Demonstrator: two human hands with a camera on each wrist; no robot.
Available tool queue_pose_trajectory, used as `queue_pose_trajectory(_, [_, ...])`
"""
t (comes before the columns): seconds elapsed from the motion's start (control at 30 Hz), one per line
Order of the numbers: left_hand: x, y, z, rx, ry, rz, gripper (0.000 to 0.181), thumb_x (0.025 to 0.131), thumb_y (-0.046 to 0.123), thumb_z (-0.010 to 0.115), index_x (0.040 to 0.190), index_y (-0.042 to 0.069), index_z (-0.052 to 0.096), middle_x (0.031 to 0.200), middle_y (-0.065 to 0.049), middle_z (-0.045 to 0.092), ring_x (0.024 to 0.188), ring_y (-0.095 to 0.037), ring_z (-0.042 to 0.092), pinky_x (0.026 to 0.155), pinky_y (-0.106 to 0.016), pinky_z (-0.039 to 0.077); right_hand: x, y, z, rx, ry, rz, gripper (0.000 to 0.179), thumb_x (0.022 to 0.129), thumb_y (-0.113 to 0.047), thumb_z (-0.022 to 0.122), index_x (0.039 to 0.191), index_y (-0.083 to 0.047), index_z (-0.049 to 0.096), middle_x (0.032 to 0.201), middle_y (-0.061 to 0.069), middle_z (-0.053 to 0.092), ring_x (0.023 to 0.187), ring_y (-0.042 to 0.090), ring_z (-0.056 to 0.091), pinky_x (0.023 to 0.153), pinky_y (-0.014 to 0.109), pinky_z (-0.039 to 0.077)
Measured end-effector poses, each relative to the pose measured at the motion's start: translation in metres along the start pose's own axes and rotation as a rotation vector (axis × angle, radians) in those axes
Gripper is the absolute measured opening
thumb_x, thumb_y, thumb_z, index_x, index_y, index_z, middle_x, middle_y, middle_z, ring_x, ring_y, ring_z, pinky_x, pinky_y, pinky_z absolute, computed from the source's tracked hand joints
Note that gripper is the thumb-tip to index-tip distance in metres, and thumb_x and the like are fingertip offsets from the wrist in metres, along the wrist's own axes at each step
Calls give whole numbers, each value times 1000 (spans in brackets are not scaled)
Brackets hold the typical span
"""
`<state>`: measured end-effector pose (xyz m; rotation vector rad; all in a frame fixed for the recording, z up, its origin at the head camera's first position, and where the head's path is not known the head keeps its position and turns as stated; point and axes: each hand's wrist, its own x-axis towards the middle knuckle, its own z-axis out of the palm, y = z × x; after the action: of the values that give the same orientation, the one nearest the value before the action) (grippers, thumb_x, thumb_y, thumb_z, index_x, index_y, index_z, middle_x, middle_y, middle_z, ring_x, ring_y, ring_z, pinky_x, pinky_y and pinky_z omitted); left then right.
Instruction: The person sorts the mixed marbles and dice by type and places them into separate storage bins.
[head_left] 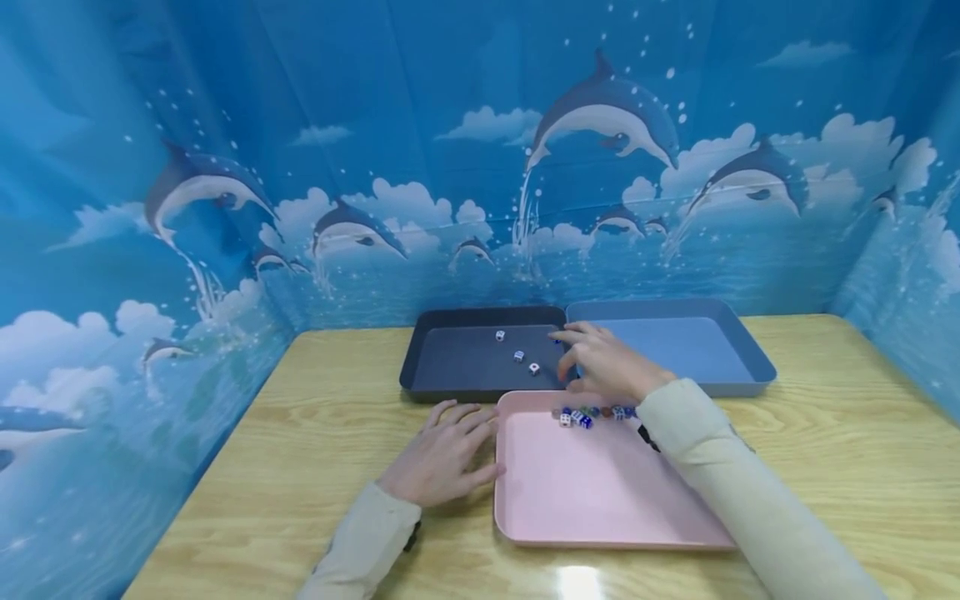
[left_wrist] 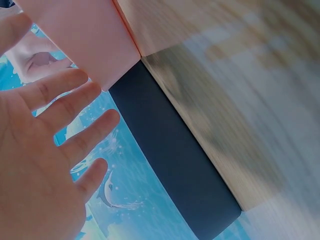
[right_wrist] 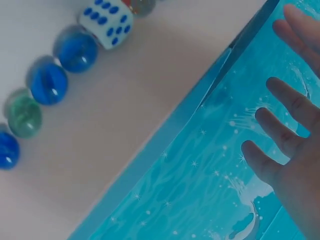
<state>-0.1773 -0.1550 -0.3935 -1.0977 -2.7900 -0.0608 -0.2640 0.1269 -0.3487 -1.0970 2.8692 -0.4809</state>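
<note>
Three small white dice (head_left: 519, 356) in black rectangular tray (head_left: 446, 358); right hand (head_left: 609, 362) above, fingers (right_wrist: 279, 131) spread, nothing visibly held. Left hand (head_left: 444, 457) relaxed beside pink rectangular tray (head_left: 585, 492). Probably die sorting; next likely needs another pinch.

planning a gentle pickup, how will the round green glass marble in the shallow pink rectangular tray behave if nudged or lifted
The round green glass marble would likely roll on the flat-floored pink tray, though the blue glass marbles on either side might check it. Its glossy look suggests a smooth surface that could slip when pinched.
</note>
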Motion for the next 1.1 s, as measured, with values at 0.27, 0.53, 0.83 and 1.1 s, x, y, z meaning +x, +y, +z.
queue_pose_trajectory(0.27, [1,1,-1,9,-2,-4,57,98,51,60,141,13,61,146,-6,57,132,-29,52,113,-57,34,-5,-1,10,-42,14,-76,5,88,-16,81,86,-20,79,149,25,48,141,52,33,109,72,27])
queue_pose_trajectory(0.53, [0,2,-2,14,-14,-9,58,99,51,60,142,13,60,146,-5,57,133,-28,51,113,-57,33,-9,-2,17,-56,-15,-92,7,86,-10,81,87,-17,80,148,24,49,140,51,35,108,73,28])
queue_pose_trajectory(0.83, [0,2,-1,21,-29,-24,59,99,54,58,142,13,60,145,-4,57,133,-27,52,114,-56,33,-10,-3,30,-98,-23,-135,11,78,-13,86,88,-16,81,143,25,54,136,53,39,104,73,34])
queue_pose_trajectory(1.1, [1,2,-2,22,-33,-26,60,99,54,58,143,13,59,146,-4,57,134,-27,51,114,-56,33,-8,-2,36,-98,-33,-135,14,80,-12,85,92,-17,82,144,26,52,136,53,39,104,72,34])
